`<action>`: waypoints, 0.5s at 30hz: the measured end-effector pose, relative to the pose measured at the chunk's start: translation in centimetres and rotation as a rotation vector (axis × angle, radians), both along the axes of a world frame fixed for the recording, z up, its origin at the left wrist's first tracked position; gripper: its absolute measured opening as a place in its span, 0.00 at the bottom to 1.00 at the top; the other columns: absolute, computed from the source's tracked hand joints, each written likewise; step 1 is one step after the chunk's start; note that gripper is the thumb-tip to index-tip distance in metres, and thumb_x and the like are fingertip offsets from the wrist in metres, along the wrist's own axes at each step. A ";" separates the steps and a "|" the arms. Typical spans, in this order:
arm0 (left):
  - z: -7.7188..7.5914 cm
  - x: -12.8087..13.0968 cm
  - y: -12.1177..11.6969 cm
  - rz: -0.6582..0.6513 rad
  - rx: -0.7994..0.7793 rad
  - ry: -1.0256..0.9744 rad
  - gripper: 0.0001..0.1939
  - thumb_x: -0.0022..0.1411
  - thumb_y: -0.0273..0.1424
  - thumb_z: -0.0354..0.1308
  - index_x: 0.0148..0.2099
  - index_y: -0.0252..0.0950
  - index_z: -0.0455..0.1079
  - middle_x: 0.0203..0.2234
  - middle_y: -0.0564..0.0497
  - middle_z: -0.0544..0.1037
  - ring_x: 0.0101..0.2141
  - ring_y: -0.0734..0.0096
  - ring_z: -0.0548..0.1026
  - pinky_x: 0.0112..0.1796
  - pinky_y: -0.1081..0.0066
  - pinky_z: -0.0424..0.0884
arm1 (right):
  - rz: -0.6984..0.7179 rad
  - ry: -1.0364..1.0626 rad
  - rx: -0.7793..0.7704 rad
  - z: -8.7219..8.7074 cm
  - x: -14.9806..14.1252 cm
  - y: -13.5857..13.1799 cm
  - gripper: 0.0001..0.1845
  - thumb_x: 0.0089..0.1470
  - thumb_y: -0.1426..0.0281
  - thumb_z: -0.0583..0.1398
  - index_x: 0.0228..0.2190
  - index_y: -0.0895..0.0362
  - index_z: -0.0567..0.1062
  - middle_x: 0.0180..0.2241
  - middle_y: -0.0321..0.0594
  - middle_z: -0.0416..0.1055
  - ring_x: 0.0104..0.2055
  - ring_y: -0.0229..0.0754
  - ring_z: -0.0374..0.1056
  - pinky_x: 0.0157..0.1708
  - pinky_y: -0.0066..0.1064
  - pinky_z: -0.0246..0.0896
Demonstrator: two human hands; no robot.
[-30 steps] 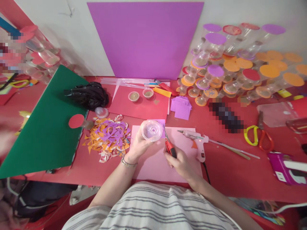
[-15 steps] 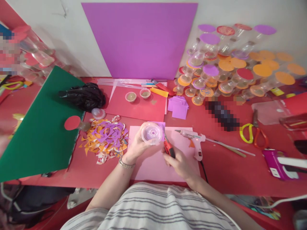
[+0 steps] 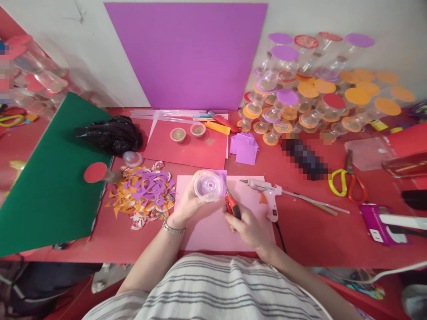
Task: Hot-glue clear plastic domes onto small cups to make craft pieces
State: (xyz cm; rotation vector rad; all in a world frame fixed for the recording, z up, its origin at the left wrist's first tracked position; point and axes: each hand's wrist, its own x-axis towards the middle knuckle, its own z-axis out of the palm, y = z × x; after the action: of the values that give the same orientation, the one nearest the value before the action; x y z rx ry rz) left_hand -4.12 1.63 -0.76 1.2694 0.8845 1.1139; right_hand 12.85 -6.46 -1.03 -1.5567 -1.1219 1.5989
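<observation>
My left hand (image 3: 187,203) is wrapped round a clear plastic cup (image 3: 208,186), its round opening turned up towards me. A purple paper square (image 3: 221,177) lies against the cup's far side, and one corner sticks out to the right. Closed on the handles of red-and-black scissors (image 3: 233,207), my right hand (image 3: 247,226) keeps them just right of the cup. Their blades point away from me along the purple paper's edge; I cannot tell how wide they are apart. Both hands are over a pink sheet (image 3: 210,233).
Right of my hands lies a white glue gun (image 3: 271,200). Paper scraps (image 3: 145,191) are heaped at left, near a green board (image 3: 50,191) and a black bag (image 3: 113,135). Purple squares (image 3: 246,153) and two small cups (image 3: 178,134) lie beyond. Several bottle hourglasses (image 3: 287,98) stand back right.
The whole view has shifted slightly, so things appear a little further left. Both hands keep their hold on the cup, the paper and the scissors, with hardly any other movement.
</observation>
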 end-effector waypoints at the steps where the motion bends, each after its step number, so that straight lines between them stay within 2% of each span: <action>1: 0.0 0.0 0.0 -0.004 -0.003 0.001 0.23 0.50 0.40 0.73 0.45 0.38 0.71 0.40 0.48 0.76 0.41 0.62 0.75 0.44 0.64 0.73 | 0.003 0.016 -0.007 0.0 0.0 0.0 0.10 0.53 0.60 0.57 0.32 0.53 0.68 0.19 0.27 0.60 0.20 0.36 0.58 0.22 0.29 0.54; 11: -0.7 -0.3 -0.1 -0.015 0.024 0.022 0.23 0.51 0.34 0.72 0.48 0.38 0.69 0.42 0.47 0.77 0.41 0.64 0.75 0.44 0.65 0.73 | 0.002 0.019 -0.012 -0.7 -0.1 -0.3 0.10 0.51 0.59 0.57 0.32 0.53 0.68 0.19 0.27 0.59 0.20 0.35 0.57 0.22 0.29 0.53; 15: -0.7 -0.3 -0.1 -0.019 0.034 0.014 0.22 0.52 0.34 0.71 0.48 0.38 0.70 0.42 0.48 0.77 0.42 0.63 0.75 0.44 0.64 0.73 | 0.000 0.011 -0.015 -0.7 -0.1 -0.3 0.10 0.51 0.59 0.57 0.32 0.53 0.68 0.19 0.28 0.59 0.20 0.35 0.57 0.22 0.29 0.53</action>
State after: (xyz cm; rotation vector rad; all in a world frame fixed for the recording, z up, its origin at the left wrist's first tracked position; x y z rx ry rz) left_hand -4.43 1.56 -1.44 1.3127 0.8657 1.1101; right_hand 12.78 -6.75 -1.73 -1.5558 -1.1061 1.6179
